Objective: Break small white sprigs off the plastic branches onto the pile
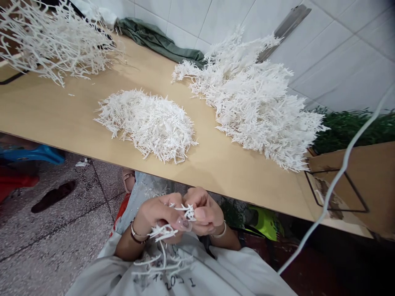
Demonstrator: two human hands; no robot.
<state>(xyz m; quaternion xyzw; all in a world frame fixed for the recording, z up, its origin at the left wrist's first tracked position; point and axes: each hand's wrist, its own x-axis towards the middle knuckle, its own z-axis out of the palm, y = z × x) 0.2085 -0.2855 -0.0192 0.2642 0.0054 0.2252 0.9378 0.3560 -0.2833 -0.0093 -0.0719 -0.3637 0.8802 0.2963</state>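
Note:
My left hand is closed on a white branching plastic sprig, whose thin stems hang down over my lap. Close against it, my right hand pinches the small spiky white tip between thumb and fingers. Both hands are in front of my body, just below the table's near edge. On the table ahead lies a heap of small white spiky pieces. Farther right is a larger pile of white bushy sprigs. A tangle of bare white branched stems sits at the far left.
The wooden table runs along a white tiled wall. Dark green cloth lies at its back edge. At right stand a cardboard box and green artificial foliage; a white cable crosses in front.

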